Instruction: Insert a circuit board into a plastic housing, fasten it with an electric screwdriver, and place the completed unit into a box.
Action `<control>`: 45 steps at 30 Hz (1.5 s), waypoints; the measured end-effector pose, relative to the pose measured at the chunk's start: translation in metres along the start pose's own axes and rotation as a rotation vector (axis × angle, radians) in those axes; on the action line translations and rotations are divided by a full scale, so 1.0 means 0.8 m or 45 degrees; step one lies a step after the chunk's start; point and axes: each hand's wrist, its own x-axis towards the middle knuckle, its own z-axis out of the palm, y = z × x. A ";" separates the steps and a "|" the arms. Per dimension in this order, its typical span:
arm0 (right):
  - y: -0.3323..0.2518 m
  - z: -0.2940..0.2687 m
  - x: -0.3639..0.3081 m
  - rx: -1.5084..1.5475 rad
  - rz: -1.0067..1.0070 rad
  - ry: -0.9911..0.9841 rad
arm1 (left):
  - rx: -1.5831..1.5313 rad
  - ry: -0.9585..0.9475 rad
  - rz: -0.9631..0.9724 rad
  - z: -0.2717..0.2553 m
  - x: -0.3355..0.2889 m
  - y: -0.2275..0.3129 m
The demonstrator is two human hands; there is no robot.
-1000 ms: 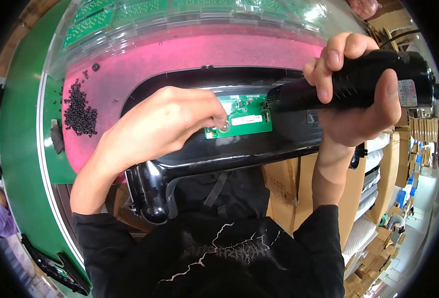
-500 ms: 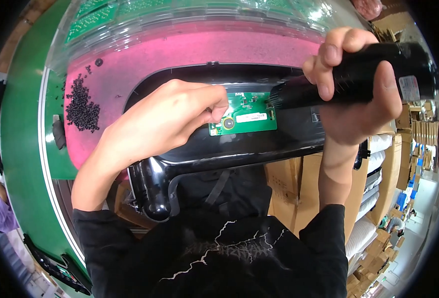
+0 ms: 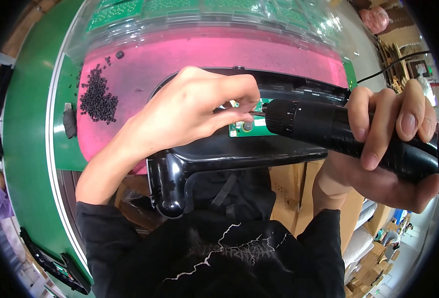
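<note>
My right hand [image 3: 393, 124] is wrapped round a black electric screwdriver [image 3: 318, 121], which lies tilted with its bit pointing left. The fingertips of my left hand [image 3: 204, 102] are pinched together at the end of the bit. Whatever small thing they hold there is hidden by the fingers. Just beneath them a green circuit board [image 3: 259, 131] lies inside a black plastic housing [image 3: 229, 154], partly covered by my left hand and the screwdriver. The housing has a rounded arm [image 3: 169, 186] reaching toward my body.
A pink mat [image 3: 179, 52] lies under the housing. Many small black screws [image 3: 99, 99] are heaped on its left side. Behind stands a clear plastic tray [image 3: 204, 30] with green boards. Cardboard boxes [image 3: 286, 193] stand at the near right. Another person's purple sleeve [image 3: 0, 196] shows far left.
The screwdriver has swung down, its bit now meeting my left fingertips. My right hand has moved right and lower with it. My left hand has shifted slightly right, still pinched, above the board.
</note>
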 end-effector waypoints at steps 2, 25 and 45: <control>0.002 0.000 0.004 0.008 0.015 -0.016 | 0.019 0.013 0.005 0.002 -0.001 0.002; 0.067 0.008 0.010 -0.066 0.177 -0.090 | 0.278 0.273 -0.224 -0.005 -0.004 0.005; 0.046 0.020 0.014 0.071 0.327 0.082 | 0.318 0.085 -0.178 -0.011 -0.013 0.002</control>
